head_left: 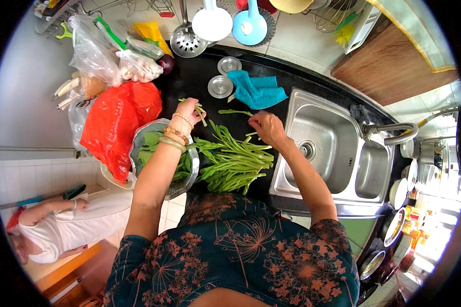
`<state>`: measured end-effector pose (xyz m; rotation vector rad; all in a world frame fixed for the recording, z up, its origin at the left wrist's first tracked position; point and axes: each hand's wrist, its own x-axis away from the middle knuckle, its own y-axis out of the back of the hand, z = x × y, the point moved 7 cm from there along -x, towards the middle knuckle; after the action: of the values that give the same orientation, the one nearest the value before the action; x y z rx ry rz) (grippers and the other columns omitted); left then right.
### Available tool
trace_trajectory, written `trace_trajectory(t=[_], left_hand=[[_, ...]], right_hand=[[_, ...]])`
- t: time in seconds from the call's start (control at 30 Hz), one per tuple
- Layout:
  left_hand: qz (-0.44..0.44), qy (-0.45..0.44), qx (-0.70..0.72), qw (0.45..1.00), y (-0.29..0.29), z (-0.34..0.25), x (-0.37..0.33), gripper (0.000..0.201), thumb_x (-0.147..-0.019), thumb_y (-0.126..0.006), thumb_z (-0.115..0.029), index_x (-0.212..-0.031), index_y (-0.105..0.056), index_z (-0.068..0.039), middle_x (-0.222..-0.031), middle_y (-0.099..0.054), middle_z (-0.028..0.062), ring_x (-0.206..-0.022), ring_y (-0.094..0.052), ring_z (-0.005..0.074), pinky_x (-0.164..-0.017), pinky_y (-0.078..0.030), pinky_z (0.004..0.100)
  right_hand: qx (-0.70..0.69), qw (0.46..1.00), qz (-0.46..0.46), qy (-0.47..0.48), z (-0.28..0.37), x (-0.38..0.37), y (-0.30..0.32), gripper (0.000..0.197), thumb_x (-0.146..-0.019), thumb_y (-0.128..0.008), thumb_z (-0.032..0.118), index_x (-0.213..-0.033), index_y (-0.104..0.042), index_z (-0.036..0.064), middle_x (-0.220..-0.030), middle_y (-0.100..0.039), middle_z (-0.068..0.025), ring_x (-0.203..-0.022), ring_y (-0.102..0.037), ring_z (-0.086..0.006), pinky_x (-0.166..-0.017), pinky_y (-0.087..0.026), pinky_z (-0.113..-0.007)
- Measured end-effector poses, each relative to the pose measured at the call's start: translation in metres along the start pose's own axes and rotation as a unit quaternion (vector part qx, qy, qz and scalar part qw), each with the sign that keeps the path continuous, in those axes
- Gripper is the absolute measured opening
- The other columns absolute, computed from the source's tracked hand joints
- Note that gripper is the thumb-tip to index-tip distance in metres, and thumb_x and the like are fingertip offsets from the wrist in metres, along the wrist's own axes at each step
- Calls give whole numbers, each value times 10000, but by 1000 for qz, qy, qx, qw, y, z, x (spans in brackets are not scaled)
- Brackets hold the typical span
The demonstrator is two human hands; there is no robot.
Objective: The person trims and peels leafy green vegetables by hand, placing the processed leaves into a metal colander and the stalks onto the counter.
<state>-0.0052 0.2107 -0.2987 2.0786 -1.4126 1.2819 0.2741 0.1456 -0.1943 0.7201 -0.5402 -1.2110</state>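
Observation:
My left hand [187, 110], with bracelets at the wrist, is closed around a few short green stems [202, 115] above the black counter. My right hand [269, 127] pinches a single green stalk [234, 111]; its thin leafy end points left toward my other hand. Just below both hands lies a pile of leafy green vegetables [236, 159], cut ends mostly to the right and leaves to the left. Under my left forearm stands a basin [193, 179] with loose green leaves [149, 144] in it. My forearm hides part of the basin.
A double steel sink [322, 128] with a faucet [389, 128] is at the right. Behind lie a teal cloth [258, 91] and two round metal strainers [221, 87]. A red plastic bag [119, 123] and clear bags stand left. Another person [77, 220] is at the lower left.

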Motion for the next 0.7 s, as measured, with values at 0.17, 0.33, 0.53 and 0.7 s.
trace_trajectory(t=[0.17, 0.33, 0.53, 0.7], left_hand=[[0, -4, 10, 1000, -13, -5, 35, 341, -916, -527, -116, -1226, -441, -3, -1377, -371, 211, -1280, -383, 369, -992, -356, 669], [34, -33, -38, 998, -11, -16, 67, 512, -920, -555, -151, -1387, -364, -67, -1481, -284, 175, -1300, -370, 337, -998, -373, 612], [94, -139, -20, 986, -2, -25, 105, 444, -920, -594, -160, -1329, -433, -98, -1269, -513, 98, -1072, -563, 238, -872, -483, 443], [76, -172, -19, 982, 3, -21, 138, 385, -918, -590, -149, -1285, -491, -92, -1093, -593, 23, -952, -592, 157, -819, -478, 353]], right_hand=[[-27, 995, 96, -21, -2, 22, -33, 166, -844, -648, 180, -883, -707, 30, -803, -698, -154, -733, -680, -292, -676, -526, -366], [-151, 983, 103, -28, 10, 29, -22, 148, -831, -677, 139, -889, -678, 2, -792, -685, -136, -716, -668, -226, -670, -519, -329], [-190, 981, 38, 28, 75, 47, 25, 83, -841, -646, 26, -909, -637, -19, -892, -637, -138, -743, -631, -237, -644, -500, -348], [-218, 974, -40, 46, 89, 51, 40, 60, -849, -635, 5, -903, -617, -15, -907, -615, -103, -756, -615, -202, -635, -489, -313]])
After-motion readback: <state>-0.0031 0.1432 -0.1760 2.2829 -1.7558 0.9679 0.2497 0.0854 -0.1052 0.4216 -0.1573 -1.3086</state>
